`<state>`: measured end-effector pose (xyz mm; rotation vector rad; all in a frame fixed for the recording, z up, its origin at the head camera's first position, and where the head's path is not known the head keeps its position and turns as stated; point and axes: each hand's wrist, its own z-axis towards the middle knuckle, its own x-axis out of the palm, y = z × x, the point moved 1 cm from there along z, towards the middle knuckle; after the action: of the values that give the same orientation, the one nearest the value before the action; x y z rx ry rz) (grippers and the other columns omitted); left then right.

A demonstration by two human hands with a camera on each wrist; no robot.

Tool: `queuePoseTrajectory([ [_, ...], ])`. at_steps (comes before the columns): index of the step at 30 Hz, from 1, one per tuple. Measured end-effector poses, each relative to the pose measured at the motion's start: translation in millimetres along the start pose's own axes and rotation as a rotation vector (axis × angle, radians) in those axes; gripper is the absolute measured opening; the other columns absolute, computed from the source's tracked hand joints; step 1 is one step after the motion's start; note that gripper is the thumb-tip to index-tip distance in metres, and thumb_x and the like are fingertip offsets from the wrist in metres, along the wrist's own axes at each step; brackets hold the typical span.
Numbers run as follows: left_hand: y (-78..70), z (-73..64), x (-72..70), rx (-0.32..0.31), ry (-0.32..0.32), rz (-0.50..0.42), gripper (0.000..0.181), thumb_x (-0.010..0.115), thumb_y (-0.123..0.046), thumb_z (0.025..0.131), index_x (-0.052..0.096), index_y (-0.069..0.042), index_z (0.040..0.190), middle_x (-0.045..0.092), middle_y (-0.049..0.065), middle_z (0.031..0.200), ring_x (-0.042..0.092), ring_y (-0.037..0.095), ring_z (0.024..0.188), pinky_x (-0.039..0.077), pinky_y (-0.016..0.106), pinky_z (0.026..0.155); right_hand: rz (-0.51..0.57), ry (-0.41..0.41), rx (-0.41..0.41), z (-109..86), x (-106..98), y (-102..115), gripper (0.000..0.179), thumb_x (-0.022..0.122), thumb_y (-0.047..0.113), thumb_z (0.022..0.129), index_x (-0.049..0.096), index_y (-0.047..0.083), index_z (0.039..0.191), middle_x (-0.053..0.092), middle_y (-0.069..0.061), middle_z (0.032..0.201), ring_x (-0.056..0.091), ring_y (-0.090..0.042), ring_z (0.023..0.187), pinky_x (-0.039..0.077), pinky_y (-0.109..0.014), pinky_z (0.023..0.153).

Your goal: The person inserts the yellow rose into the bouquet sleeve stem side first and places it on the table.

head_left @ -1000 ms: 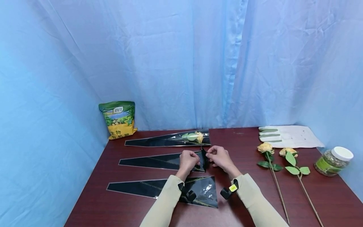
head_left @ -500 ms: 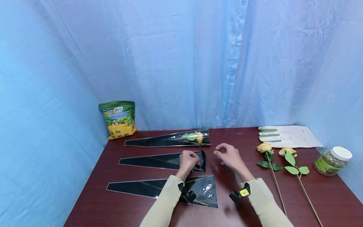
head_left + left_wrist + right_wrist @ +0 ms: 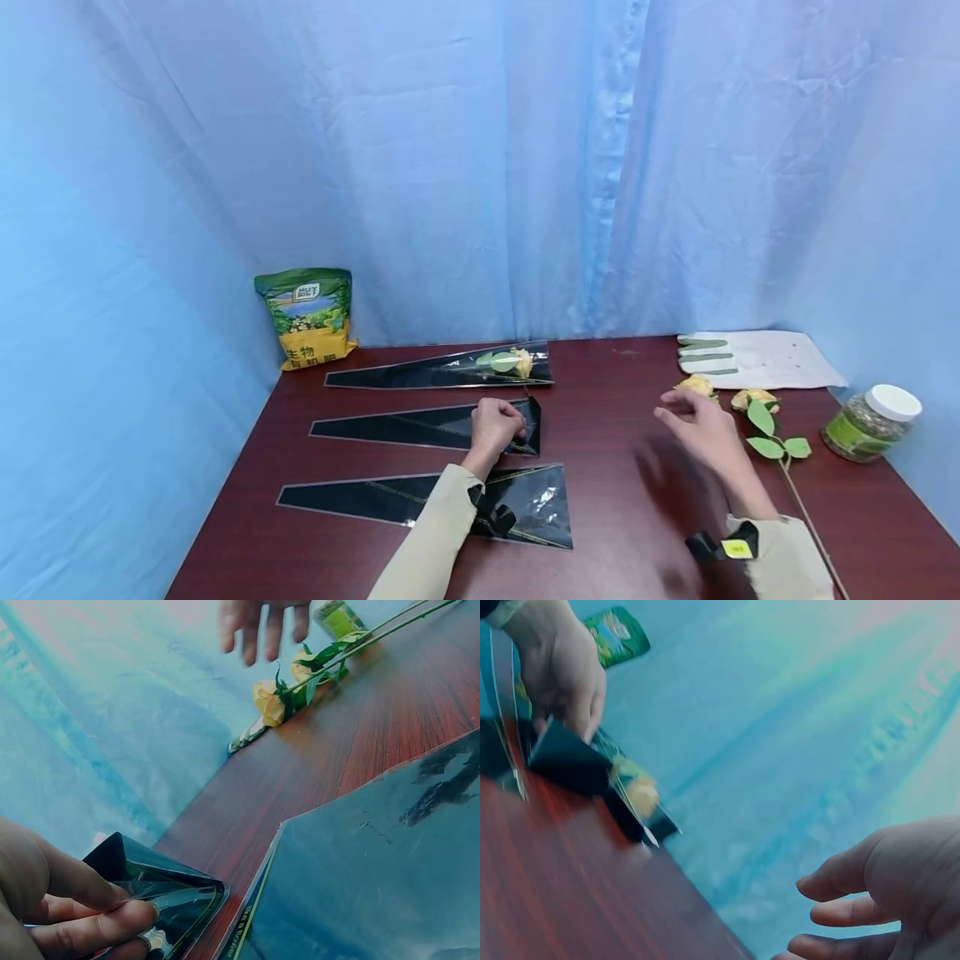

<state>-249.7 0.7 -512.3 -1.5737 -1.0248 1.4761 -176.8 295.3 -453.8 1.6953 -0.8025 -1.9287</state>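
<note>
The left hand pinches a glossy black, pale-edged tapering sleeve, lifted at its wide end, while the right hand, fingers loosely bent, hovers near 2 yellow roses.

Near wrapper, middle wrapper and far wrapper: black, pale edging, thin yellow lines. Wrapped rose and two loose roses: soft yellow blooms, green leaves. Glove: white, grey-green fingers. Jar: white lid, green label; contents probably mottled grey-brown, too small to be sure. Bag: green above, yellow below, black characters, leafy landscape print. Table: dark red-brown, streaked grain in left wrist view. Curtain: light blue. Shirt sleeves: plain cream. Right wristband: black, yellow tag.
</note>
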Motion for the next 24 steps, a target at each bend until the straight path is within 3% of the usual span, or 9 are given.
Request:
queuePoseTrajectory([
  [5,1.6,-0.2,-1.7,-0.006,0.012,0.003,0.016,0.07,0.0,0.082,0.078,-0.006,0.07,0.073,0.006,0.063,0.064,0.009,0.06,0.046,0.023,0.055,-0.013,0.005,0.052,-10.7,-12,-26,0.044,0.063,0.029,0.097,0.06,-0.004,0.126,0.068,-0.03,0.12,0.075,-0.023,0.087,0.055,-0.023,0.06],
  [8,1.6,0.1,-2.3,-0.003,0.012,0.001,0.016,0.069,0.0,0.083,0.078,-0.006,0.07,0.073,0.006,0.064,0.064,0.01,0.061,0.046,0.023,0.056,-0.033,0.019,0.07,-15.8,-17,-39,0.047,0.061,0.031,0.098,0.058,-0.005,0.128,0.067,-0.031,0.121,0.074,-0.03,0.093,0.055,-0.025,0.062],
  [11,1.5,0.1,-2.4,0.0,0.009,0.002,0.017,0.069,0.001,0.082,0.078,-0.006,0.07,0.074,0.006,0.065,0.064,0.01,0.061,0.046,0.023,0.057,-0.066,0.019,0.075,-19.4,-21,-50,0.048,0.06,0.03,0.099,0.056,-0.007,0.129,0.063,-0.033,0.126,0.069,-0.044,0.107,0.055,-0.036,0.071],
  [15,1.5,0.1,-1.5,-0.001,0.008,0.001,0.016,0.068,0.001,0.082,0.077,-0.006,0.07,0.073,0.006,0.064,0.064,0.01,0.059,0.045,0.023,0.055,-0.13,0.026,0.084,-22.0,-25,-61,0.047,0.061,0.028,0.098,0.056,-0.008,0.127,0.063,-0.035,0.124,0.067,-0.048,0.108,0.048,-0.055,0.082],
  [24,1.2,-0.1,-0.6,0.01,0.01,-0.006,0.017,0.068,0.002,0.082,0.078,-0.005,0.07,0.074,0.007,0.065,0.065,0.01,0.058,0.046,0.023,0.055,-0.194,0.124,0.118,-22.0,-23,-83,0.059,0.065,0.026,0.093,0.049,-0.017,0.13,0.065,-0.036,0.116,0.061,-0.053,0.108,0.033,-0.066,0.093],
])
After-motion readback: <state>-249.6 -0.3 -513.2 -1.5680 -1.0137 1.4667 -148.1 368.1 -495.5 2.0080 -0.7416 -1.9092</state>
